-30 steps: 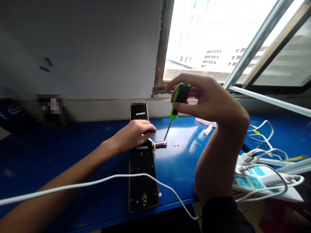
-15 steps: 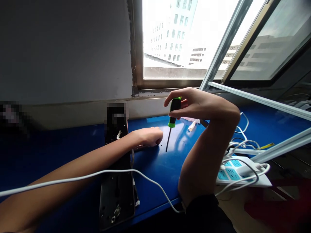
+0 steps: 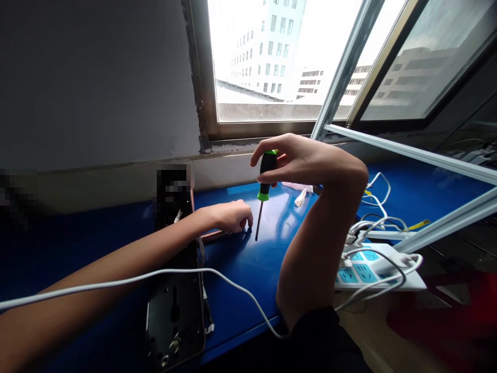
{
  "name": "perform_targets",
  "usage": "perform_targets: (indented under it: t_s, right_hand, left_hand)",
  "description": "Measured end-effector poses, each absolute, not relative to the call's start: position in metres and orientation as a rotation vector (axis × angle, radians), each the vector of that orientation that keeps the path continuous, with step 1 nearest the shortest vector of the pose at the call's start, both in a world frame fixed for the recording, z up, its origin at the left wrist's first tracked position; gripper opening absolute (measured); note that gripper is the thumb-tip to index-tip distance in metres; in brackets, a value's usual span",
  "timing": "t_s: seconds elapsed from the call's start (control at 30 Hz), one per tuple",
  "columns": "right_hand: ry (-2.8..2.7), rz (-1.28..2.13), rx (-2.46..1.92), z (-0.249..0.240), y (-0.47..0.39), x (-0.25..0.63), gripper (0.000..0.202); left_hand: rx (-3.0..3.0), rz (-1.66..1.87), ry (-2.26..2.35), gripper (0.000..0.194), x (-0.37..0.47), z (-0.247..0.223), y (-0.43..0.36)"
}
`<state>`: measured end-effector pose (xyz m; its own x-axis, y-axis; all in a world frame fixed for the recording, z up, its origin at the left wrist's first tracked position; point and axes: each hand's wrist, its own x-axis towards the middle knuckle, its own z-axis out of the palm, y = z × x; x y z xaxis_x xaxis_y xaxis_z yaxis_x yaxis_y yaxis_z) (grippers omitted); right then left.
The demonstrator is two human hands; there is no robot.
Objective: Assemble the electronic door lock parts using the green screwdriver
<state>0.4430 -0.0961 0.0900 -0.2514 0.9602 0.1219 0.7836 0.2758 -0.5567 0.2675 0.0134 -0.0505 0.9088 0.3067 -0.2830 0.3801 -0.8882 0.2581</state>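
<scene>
Blue desk (image 3: 248,280) shines below. Your right fingers (image 3: 274,174) hold a green-and-black screwdriver (image 3: 264,190), thin shaft downward; your left fingers (image 3: 248,211) curl near its tip, their grip unclear.

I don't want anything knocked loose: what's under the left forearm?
The left forearm crosses over the black panel, whose far and near ends show. The panel's strip directly beneath is covered, so any parts there cannot be seen.

One head-worn camera, near the glossy blue worktop (image 3: 252,269), looks forward and down, facing a metal-framed glass window (image 3: 264,62).
</scene>
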Motion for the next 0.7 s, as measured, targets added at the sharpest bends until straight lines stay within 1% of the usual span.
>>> perform_targets:
  t_s: [0.17, 0.3, 0.43, 0.57, 0.7]
  right_hand:
    - [-2.088, 0.584, -1.538, 0.086, -0.093, 0.445, 0.027]
    - [-2.079, 0.582, -1.555, 0.086, -0.093, 0.443, 0.028]
    - [-2.084, 0.583, -1.570, 0.088, -0.094, 0.441, 0.028]
    - [-2.134, 0.545, -1.604, 0.090, -0.093, 0.434, 0.028]
    - [-2.260, 0.477, -1.516, 0.092, -0.092, 0.422, 0.028]
  left_hand:
    - [2.785, -0.346, 0.455, 0.050, 0.273, -0.048, 0.007]
    - [2.794, -0.340, 0.406, 0.043, 0.273, -0.048, 0.005]
    - [2.796, -0.321, 0.371, 0.041, 0.270, -0.052, 0.007]
    - [2.830, -0.195, 0.368, 0.036, 0.260, -0.049, 0.009]
    - [2.854, 0.038, 0.404, 0.030, 0.228, -0.029, 0.001]
